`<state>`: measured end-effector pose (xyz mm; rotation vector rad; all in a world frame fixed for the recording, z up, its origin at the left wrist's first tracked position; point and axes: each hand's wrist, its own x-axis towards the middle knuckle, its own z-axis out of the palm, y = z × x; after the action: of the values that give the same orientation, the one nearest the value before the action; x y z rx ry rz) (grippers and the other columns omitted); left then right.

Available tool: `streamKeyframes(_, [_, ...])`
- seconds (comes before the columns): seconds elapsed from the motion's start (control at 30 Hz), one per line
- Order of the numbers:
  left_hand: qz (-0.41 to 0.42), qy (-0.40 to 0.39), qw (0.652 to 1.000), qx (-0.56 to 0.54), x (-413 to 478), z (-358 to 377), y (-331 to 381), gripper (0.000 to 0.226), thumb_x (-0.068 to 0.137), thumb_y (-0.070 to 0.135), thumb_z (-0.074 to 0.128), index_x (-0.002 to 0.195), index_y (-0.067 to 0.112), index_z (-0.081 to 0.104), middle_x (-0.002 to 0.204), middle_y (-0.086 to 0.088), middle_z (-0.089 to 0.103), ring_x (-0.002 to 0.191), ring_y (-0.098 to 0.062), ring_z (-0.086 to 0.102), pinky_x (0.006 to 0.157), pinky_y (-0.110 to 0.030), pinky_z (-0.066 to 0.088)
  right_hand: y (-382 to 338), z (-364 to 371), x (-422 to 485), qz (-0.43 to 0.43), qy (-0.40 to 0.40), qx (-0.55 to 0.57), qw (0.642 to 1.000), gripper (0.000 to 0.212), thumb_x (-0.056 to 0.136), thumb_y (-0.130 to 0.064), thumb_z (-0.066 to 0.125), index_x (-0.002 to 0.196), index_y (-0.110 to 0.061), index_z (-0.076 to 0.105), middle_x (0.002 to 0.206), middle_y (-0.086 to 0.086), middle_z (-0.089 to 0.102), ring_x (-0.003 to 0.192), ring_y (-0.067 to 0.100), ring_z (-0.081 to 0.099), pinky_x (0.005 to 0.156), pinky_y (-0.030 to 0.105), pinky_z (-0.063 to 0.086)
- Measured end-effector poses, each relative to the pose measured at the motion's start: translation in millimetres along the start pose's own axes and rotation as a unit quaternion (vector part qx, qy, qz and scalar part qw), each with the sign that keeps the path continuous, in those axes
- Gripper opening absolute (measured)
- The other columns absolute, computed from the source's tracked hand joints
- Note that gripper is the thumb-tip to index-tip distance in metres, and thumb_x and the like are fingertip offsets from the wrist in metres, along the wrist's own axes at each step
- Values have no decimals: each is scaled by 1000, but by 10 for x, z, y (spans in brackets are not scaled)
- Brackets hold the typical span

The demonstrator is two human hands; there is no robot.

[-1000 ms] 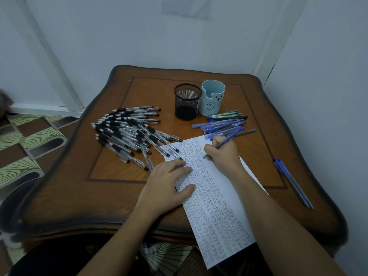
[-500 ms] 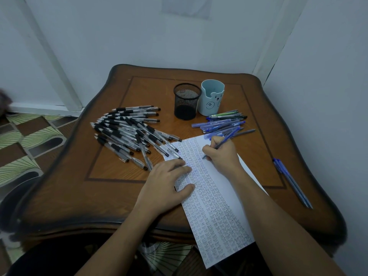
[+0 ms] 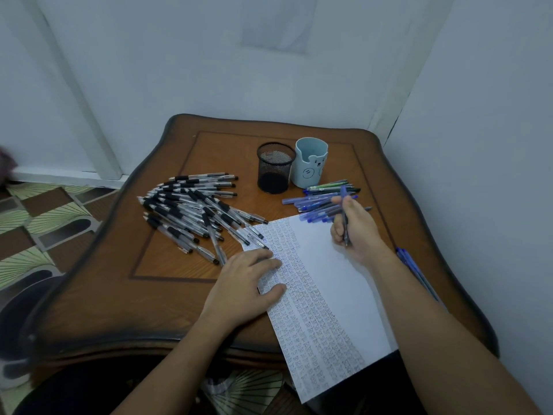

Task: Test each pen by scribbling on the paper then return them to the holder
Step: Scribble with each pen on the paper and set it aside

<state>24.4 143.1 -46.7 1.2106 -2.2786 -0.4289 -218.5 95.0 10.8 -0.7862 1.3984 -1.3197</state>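
As left hand [image 3: 245, 284] rests, right hand [image 3: 357, 232] grips pen [image 3: 343, 193]

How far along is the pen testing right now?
Done: scribbles cover the left of the paper. In hand: right hand holds a blue pen; left hand presses it. Left: no pens stand in the mesh holder or bear cup; the black pile and blue pile lie on the table.

light: dim, flat, cool blue-grey over all I see | shadows: soft, darkest under the table [image 3: 179, 295] at its near edge | distortion: wide lens bows table rim and the wall [image 3: 179, 70] lines | focus: scribbles on my paper [image 3: 338, 280] soft, corners murky
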Motion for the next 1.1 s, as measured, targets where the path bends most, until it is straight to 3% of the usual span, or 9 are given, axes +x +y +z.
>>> streamKeyframes(0.27, [-2, 0, 1000, -2, 1, -17, 10, 57, 81, 63, 47, 121, 28, 67, 126, 12, 58, 118, -6, 50, 102, -32, 36, -56, -180, -338, -3, -21, -87, 996, 29, 109, -21, 25, 98, -10, 49, 49, 5, 55, 36, 15, 41, 40, 22, 32])
streamKeyframes(0.33, [-4, -6, 1000, -4, -1, -15, 1, 57, 82, 63, 47, 122, 28, 67, 127, 12, 57, 119, -6, 50, 103, -34, 38, -66, -325, -375, -27, -19, -189, 982, 26, 109, -21, 30, 104, -15, 54, 59, 4, 62, 43, 15, 46, 44, 26, 36])
streamKeyframes(0.43, [1, -5, 1000, -2, 6, -12, -3, 57, 82, 63, 47, 122, 27, 67, 126, 11, 58, 117, -7, 52, 102, -36, 41, -125, -684, -430, -51, 43, -360, 930, 18, 105, -20, 43, 104, -25, 59, 72, 1, 61, 58, 16, 50, 51, 26, 40])
streamKeyframes(0.5, [4, -1, 1000, 1, 13, -11, -1, 57, 81, 63, 47, 120, 27, 68, 125, 12, 59, 116, -7, 52, 100, -34, 41, -180, -966, -486, -63, 92, -418, 902, 19, 102, -19, 47, 100, -29, 63, 80, -1, 63, 68, 17, 55, 60, 27, 43])
streamKeyframes(0.57, [5, 1, 1000, 2, 15, -10, 0, 57, 81, 64, 47, 120, 28, 68, 125, 13, 58, 116, -6, 52, 99, -31, 40, -210, -1219, -551, -49, 110, -467, 876, 25, 102, -18, 48, 115, -27, 67, 98, 3, 67, 82, 19, 58, 74, 31, 44])
streamKeyframes(0.7, [2, -1, 1000, -1, 19, 8, -27, 57, 80, 65, 47, 120, 29, 68, 126, 13, 58, 116, -6, 52, 99, -30, 38, -165, -1491, -685, 16, 74, -552, 831, 37, 104, -15, 45, 139, -17, 57, 123, 11, 66, 100, 25, 60, 82, 29, 43])
streamKeyframes(0.83, [2, -6, 1000, 3, 20, 25, -41, 58, 81, 66, 46, 121, 30, 67, 127, 13, 57, 118, -8, 51, 101, -34, 38, -92, -1555, -738, 39, 57, -580, 812, 45, 105, -21, 46, 148, -11, 45, 147, 13, 49, 132, 29, 49, 109, 34, 36])
streamKeyframes(0.97, [-2, -5, 1000, 3, 16, 23, -35, 59, 80, 67, 46, 121, 30, 67, 127, 12, 58, 118, -9, 52, 101, -37, 40, -103, -1564, -732, 46, 66, -581, 810, 45, 105, -23, 46, 148, -11, 45, 150, 11, 47, 135, 27, 47, 112, 38, 36])
streamKeyframes(1.1, [-9, -11, 1000, 2, 18, 21, -31, 60, 79, 68, 45, 122, 32, 66, 129, 14, 56, 120, -8, 50, 103, -36, 38, -136, -1424, -605, -76, 147, -596, 786, 36, 102, -17, 50, 135, -9, 60, 131, 17, 56, 118, 32, 56, 102, 43, 45])
